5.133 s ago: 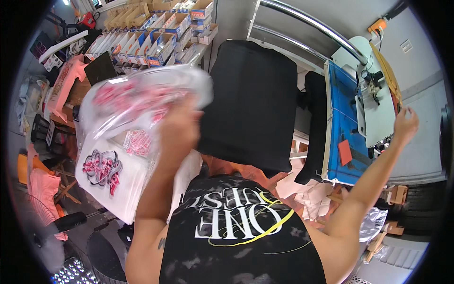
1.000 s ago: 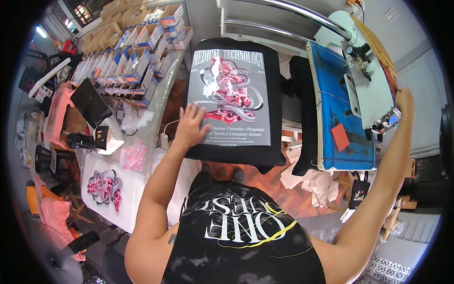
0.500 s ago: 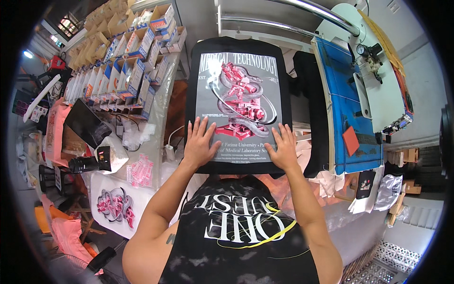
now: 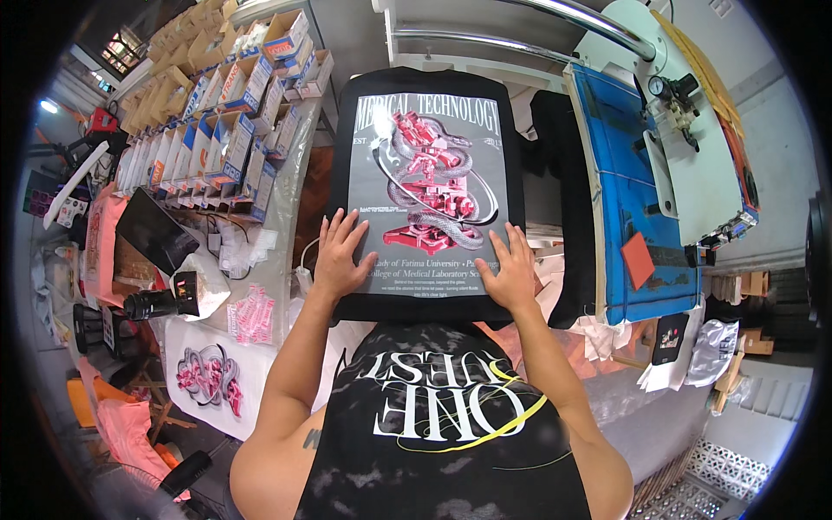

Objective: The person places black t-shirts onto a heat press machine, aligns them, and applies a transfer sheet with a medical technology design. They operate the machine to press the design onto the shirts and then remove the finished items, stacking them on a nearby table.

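A black garment [image 4: 433, 81] is spread over a flat board in front of me. On it lies a glossy transfer sheet [image 4: 425, 279] with grey-and-pink artwork of coiled snakes and pale lettering. My left hand [image 4: 342, 258] rests open along the sheet's lower left edge, fingers spread onto it. At the lower right edge, my right hand [image 4: 510, 269] also lies open, fingertips pointing away from me. Another printed design [image 4: 208, 377] in pink and grey sits on white sheets at the lower left.
Cardboard bins of envelopes [image 4: 217, 139] crowd the left table, with a laptop [image 4: 156, 227] and black cylindrical object [image 4: 143, 303]. At right stand a press machine [image 4: 685, 156] with a blue bed [image 4: 633, 199] and red pad [image 4: 639, 260]. Metal rails [image 4: 477, 43] cross behind the board.
The sheet in my left hand five seconds ago now lies flat on the garment. My right hand has left the machine and come down beside the left one on the sheet's other edge.
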Available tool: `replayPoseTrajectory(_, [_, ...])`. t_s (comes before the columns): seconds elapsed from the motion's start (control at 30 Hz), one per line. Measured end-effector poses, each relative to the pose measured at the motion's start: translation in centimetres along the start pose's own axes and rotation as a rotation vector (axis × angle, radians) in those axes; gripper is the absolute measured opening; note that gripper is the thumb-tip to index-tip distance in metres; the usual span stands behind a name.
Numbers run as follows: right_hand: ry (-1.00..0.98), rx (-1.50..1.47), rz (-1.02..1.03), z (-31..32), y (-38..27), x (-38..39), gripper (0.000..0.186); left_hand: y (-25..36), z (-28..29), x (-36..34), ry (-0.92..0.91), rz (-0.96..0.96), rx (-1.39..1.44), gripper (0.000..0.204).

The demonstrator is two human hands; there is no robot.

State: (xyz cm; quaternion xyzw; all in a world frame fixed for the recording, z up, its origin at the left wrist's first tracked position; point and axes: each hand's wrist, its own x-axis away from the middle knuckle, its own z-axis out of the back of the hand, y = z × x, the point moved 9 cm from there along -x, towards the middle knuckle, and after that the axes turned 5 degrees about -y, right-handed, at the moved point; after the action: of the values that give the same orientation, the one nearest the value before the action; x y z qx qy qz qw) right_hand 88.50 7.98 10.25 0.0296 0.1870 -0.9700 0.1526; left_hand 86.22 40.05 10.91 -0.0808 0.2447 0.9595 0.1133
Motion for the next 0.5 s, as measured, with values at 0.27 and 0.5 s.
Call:
replayPoseTrajectory(0.27, [0.026,-0.004,-0.004,0.34,-0.11,0.11,0.06,0.1,-0.08,0.04,-0.004,0.018,-0.001,0.061])
replayPoseTrajectory(0.5, [0.008,0.014,-0.037,0.24,-0.15,0.13,0.059,-0.03,-0.25,0.08,0.0,0.016,-0.006,0.063])
